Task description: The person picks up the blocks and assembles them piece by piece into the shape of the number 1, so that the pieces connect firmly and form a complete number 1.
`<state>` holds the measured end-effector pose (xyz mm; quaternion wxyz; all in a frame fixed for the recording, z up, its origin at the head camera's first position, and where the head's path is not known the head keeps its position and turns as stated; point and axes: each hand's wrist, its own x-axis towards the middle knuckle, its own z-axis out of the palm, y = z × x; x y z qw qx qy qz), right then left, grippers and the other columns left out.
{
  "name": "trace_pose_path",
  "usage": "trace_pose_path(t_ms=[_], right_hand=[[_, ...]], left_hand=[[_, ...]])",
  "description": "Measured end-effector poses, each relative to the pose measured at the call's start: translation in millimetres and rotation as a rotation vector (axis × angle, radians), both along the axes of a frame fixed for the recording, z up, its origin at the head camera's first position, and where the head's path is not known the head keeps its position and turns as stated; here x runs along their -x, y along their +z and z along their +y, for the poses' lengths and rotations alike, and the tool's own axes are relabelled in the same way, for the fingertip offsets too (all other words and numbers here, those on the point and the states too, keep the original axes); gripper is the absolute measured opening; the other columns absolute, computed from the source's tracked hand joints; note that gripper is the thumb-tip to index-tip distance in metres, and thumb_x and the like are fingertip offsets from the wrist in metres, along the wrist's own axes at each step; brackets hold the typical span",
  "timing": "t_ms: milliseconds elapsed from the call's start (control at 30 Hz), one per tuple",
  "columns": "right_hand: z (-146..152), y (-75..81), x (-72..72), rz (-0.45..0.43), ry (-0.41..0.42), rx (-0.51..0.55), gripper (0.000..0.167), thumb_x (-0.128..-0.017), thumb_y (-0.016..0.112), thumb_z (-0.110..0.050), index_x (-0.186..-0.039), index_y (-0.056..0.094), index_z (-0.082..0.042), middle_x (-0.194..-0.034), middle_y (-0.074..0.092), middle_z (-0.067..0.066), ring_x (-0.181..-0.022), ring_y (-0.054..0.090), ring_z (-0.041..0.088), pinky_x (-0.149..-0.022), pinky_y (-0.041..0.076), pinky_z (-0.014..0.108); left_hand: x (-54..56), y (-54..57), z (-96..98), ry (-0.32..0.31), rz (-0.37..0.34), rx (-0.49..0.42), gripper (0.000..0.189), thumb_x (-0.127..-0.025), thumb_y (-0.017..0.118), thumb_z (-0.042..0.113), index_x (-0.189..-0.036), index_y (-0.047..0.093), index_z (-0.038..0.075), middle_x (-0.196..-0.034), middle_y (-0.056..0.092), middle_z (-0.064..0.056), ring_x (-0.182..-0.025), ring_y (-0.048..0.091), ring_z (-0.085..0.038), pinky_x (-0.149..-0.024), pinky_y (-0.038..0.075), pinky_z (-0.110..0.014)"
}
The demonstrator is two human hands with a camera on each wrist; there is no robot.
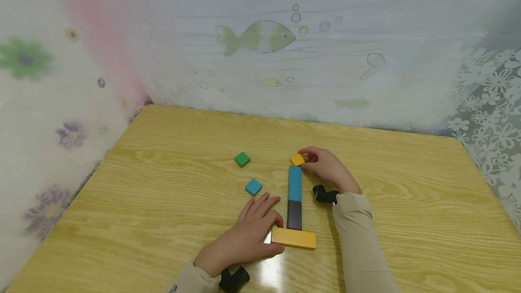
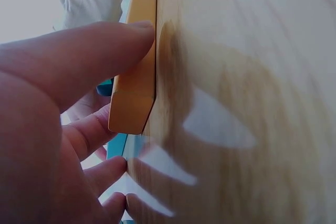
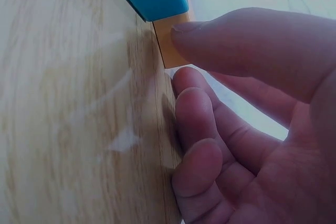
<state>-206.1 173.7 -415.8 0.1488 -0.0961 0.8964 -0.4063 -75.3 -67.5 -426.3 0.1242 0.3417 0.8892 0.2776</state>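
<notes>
My right hand (image 1: 324, 165) pinches a small yellow square block (image 1: 297, 160) at the far end of a long blue block (image 1: 295, 183). In the right wrist view the thumb presses on the side of the yellow square block (image 3: 173, 40). A dark purple block (image 1: 294, 215) continues the line from the blue one toward me. Across its near end lies a long yellow block (image 1: 294, 238). My left hand (image 1: 254, 234) grips this block's left end between thumb and index finger, its other fingers spread. The thumb lies along the long yellow block (image 2: 137, 77) in the left wrist view.
A green square block (image 1: 242, 159) and a blue square block (image 1: 253, 187) lie left of the line, apart from it. The wooden table (image 1: 175, 166) meets a wall (image 1: 252, 80) with painted fish at the back. A black wrist device (image 1: 324, 194) sits at the right wrist.
</notes>
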Motion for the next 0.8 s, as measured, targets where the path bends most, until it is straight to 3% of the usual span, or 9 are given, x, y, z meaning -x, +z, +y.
trace_pose_path(t_ms=[633,800], right_hand=[[1.4,-0.9,1.3,0.013,0.008,-0.019,0.037,-0.086,0.058,-0.014,-0.122,0.052,-0.009,-0.097,0.055,0.006,-0.083,0.049,0.021,-0.072,0.040,0.033],[3.1,-1.5,2.0,0.010,0.021,-0.011,0.038,-0.086,0.058,-0.015,-0.123,0.051,-0.008,-0.098,0.055,0.007,-0.084,0.050,0.021,-0.072,0.040,0.033]], left_hand=[[0.6,2.6,-0.4,0.008,-0.044,-0.026,0.033,-0.080,0.055,0.054,-0.098,0.048,0.028,-0.145,0.018,-0.003,-0.134,0.004,-0.026,-0.101,0.003,-0.053],[4.4,6.6,-1.3,0.076,-0.118,-0.100,0.035,-0.080,0.052,0.058,-0.095,0.053,0.026,-0.141,0.030,0.000,-0.133,0.012,-0.025,-0.101,0.008,-0.052]])
